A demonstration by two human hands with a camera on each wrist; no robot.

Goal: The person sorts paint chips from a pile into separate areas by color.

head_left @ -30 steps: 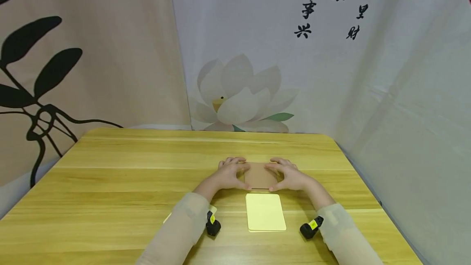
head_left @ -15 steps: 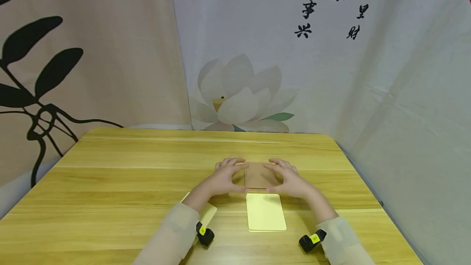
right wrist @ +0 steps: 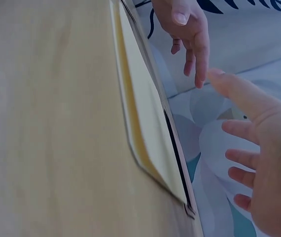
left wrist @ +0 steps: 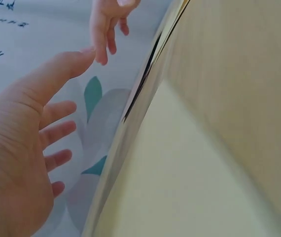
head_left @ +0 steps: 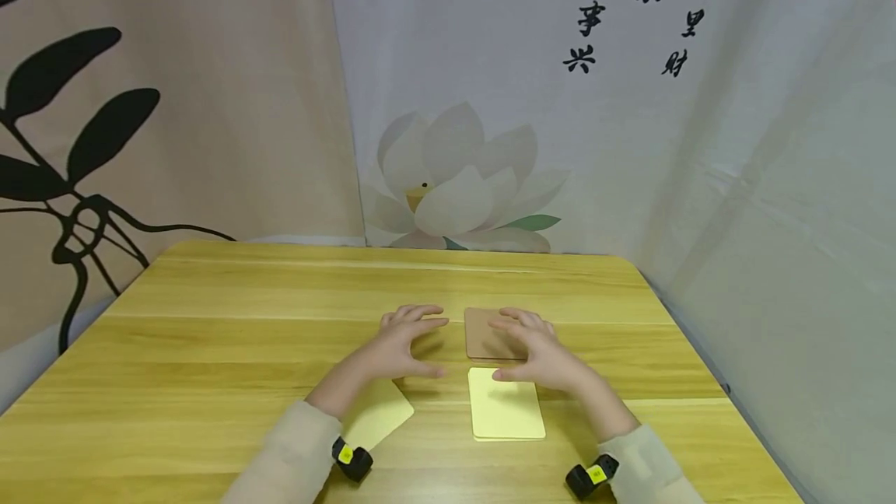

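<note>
A brown square card (head_left: 481, 339) with rounded corners lies at the middle of the table, and a dark edge shows along its near side. Just nearer the body are pale yellow rounded-corner cards (head_left: 507, 414), one almost on top of another. My right hand (head_left: 546, 356) hovers over the right part of the brown card, its thumb over the yellow ones, fingers spread and holding nothing. Left of the brown card my left hand (head_left: 392, 350) is in the air, fingers apart, with nothing in it. Another pale yellow card (head_left: 381, 413) lies askew, partly hidden by my left forearm.
The wooden table (head_left: 231, 379) reaches back to a hanging cloth (head_left: 448, 61) with a lotus print and black characters. Each wrist carries a small black camera, one on the left (head_left: 352, 460) and one on the right (head_left: 592, 477).
Both hands have come away from the brown card's sides toward the body, the left one farther to the left. More of the askew yellow card shows. The brown card stays put.
</note>
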